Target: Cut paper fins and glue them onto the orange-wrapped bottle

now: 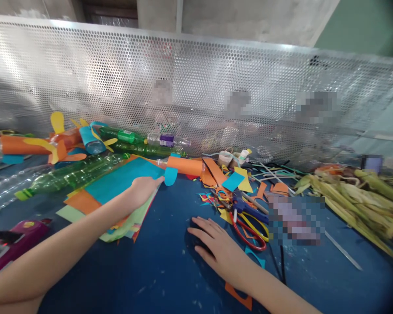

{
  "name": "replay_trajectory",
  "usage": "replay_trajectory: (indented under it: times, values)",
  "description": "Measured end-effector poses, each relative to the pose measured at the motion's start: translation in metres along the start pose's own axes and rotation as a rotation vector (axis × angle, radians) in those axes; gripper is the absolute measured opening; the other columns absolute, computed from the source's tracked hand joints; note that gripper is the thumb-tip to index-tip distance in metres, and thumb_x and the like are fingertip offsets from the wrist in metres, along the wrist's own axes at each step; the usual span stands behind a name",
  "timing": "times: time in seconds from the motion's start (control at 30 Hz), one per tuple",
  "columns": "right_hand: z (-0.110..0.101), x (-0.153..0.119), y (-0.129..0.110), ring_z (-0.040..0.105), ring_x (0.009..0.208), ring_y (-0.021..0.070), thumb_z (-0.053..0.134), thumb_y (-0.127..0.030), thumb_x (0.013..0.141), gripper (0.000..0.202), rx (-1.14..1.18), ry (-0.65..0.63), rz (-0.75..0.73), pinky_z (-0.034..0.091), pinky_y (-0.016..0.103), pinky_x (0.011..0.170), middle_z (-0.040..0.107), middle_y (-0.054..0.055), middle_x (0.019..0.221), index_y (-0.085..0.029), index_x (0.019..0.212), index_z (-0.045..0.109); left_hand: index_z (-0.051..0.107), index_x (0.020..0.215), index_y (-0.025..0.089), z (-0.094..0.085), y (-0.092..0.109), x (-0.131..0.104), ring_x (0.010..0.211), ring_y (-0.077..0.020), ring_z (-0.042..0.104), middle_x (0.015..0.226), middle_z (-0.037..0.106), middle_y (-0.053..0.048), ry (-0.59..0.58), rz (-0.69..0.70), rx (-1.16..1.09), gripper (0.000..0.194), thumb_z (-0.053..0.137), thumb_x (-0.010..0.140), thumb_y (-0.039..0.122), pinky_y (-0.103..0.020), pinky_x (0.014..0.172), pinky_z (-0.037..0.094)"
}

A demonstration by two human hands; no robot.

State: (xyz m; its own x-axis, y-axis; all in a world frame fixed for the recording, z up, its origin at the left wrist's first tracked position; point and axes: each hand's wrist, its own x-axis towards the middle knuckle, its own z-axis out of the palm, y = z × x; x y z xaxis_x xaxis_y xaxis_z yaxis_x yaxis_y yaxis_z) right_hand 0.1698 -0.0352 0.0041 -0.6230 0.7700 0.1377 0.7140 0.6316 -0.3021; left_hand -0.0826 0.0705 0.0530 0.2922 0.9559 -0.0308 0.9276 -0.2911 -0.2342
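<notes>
Reaching with the left hand [144, 190] across a fanned stack of blue, orange and pale-green paper sheets [114, 176] to a light-blue rounded paper fin [171, 176] on an orange paper-wrapped plastic bottle [186, 166], lying sideways mid-frame on the dark-blue surface [163, 257]. Touching the fin's near edge with the fingertips; impossible to say whether pinching or merely pressing. Held palm-down low at the surface, the right hand [221, 250], with fingers loosely spread. Hemmed in just to its right by red-handled scissors [258, 247] and a blue plastic tool [255, 212], and beyond the fingertips by small multicoloured paper scraps [205, 199]. Bordered at far right by yellow-green corn husks [340, 196]; at left, by a green transparent plastic bottle [74, 173] and a magenta plastic box [28, 235]. Backed by a perforated metal screen [101, 52].
</notes>
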Motion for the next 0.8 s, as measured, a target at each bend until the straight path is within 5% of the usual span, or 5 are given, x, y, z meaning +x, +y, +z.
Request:
replay_trajectory:
  times: [0.07,0.23,0.37,0.6,0.8]
  values:
    - [0.001,0.0,0.001,0.035,0.126,0.0201,0.044,-0.026,0.087,0.038,-0.003,-0.004,0.002,0.029,0.045,0.105,0.039,0.004,0.137,-0.028,0.125,0.047,0.051,0.118,0.02,0.001,-0.011,0.002,0.062,-0.0154,0.058,0.08,0.062,-0.008,0.005,0.098,-0.05,0.044,0.038,0.08,0.003,-0.02,0.055,0.038]
    - [0.004,0.001,0.001,0.034,0.127,0.0203,0.043,-0.027,0.087,0.038,-0.014,0.0,0.0,0.029,0.046,0.105,0.039,0.003,0.138,-0.029,0.125,0.046,0.059,0.097,0.01,0.009,-0.022,0.006,0.07,-0.0169,0.055,0.083,0.059,-0.01,-0.024,0.15,-0.078,0.022,0.045,0.082,0.019,-0.022,0.061,0.039]
    - [0.004,0.0,0.001,0.033,0.127,0.0199,0.042,-0.029,0.088,0.038,-0.036,-0.01,0.005,0.029,0.045,0.105,0.038,0.003,0.138,-0.028,0.126,0.045,0.057,0.095,0.008,0.009,-0.024,0.005,0.073,-0.0169,0.053,0.083,0.058,-0.008,-0.034,0.195,-0.096,0.036,0.057,0.075,0.037,-0.022,0.064,0.039]
    - [0.003,0.0,0.001,0.034,0.127,0.02,0.043,-0.027,0.087,0.038,-0.05,-0.015,0.008,0.03,0.045,0.105,0.039,0.004,0.138,-0.027,0.125,0.047,0.055,0.088,0.006,0.002,-0.027,0.005,0.065,-0.0098,0.049,0.077,0.055,-0.003,-0.08,0.202,-0.099,0.03,0.047,0.079,0.033,-0.018,0.061,0.035]
    - [0.003,0.0,-0.001,0.035,0.126,0.0197,0.043,-0.025,0.087,0.038,-0.069,-0.008,0.0,0.03,0.044,0.105,0.04,0.005,0.137,-0.025,0.125,0.047,0.054,0.092,0.015,0.005,-0.036,0.016,0.07,-0.018,0.053,0.088,0.059,-0.008,-0.204,0.201,-0.168,0.034,0.053,0.074,0.044,-0.026,0.061,0.04]
